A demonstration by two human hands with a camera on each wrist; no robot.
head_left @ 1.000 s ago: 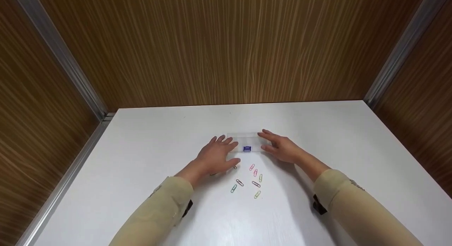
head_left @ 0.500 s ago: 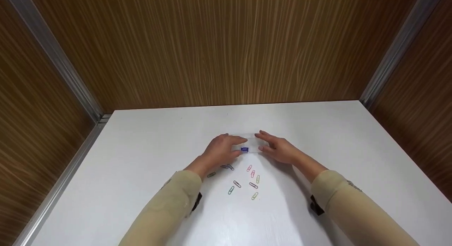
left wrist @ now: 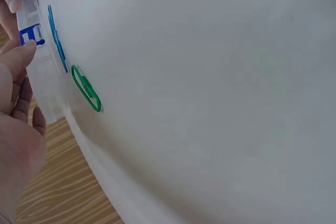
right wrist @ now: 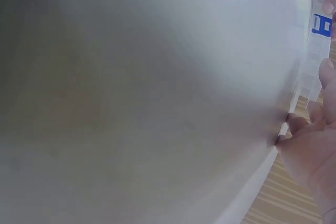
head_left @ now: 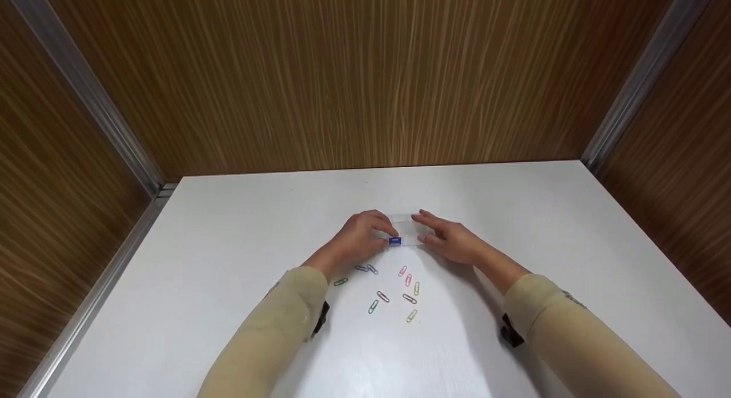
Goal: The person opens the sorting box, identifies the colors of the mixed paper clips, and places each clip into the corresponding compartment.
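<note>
A shallow clear plastic box (head_left: 406, 229) lies on the white table, with a blue latch (head_left: 395, 241) on its near side. My left hand (head_left: 360, 235) holds the box's left part, fingers curled over it. In the left wrist view its thumb (left wrist: 23, 56) presses at the latch (left wrist: 32, 35). At the right end, my right hand (head_left: 451, 238) grips the box between thumb and fingers, front to back. The lid looks closed, and both hands cover the ends. Several coloured paper clips lie in front, among them a pink one (head_left: 403, 270) and a green one (head_left: 341, 282).
The white tabletop (head_left: 228, 244) reaches back to a wood-grain panel (head_left: 365, 78). Similar side panels meet it at metal corner posts (head_left: 103, 107). A blue paper clip (left wrist: 58, 40) lies close to the box's front, beside the left hand.
My left hand has moved right onto the box, and its spread fingers have curled toward the blue latch. My right hand keeps its hold. The paper clips stay put.
</note>
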